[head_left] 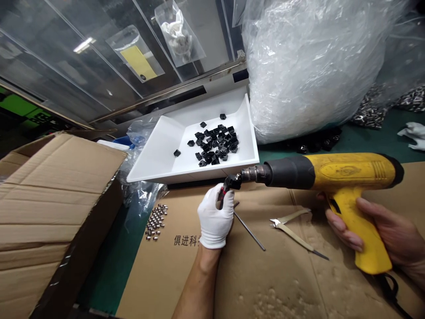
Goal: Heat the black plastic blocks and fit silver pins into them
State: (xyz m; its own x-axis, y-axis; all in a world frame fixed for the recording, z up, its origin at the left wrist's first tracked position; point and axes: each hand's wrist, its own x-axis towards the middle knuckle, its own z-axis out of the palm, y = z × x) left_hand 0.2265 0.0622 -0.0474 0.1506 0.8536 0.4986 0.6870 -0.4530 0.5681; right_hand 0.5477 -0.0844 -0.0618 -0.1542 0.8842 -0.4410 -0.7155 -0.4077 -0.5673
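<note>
Yellow and black, the heat gun is held in the bare right hand, its fingers wrapped around the handle; the barrel lies level and points left. The left hand, in a white glove, has its fingers closed on a hand tool with red and dark parts. A black block stands at the upper end of that tool, with a bright metal bit beside it, directly in front of the gun's nozzle. Contact between nozzle and block cannot be determined from this angle.

Beyond the left hand, a white tray contains a loose heap of black blocks, a few lying apart from the rest. A brown cardboard sheet covers part of the green worktop. On the sheet, small metal pieces are grouped at the left; a thin metal rod lies slantwise just right of the left wrist; pliers with pale handles lie spread between the hands. An open carton stands at far left, and a large clear plastic bag stands right of the tray.
</note>
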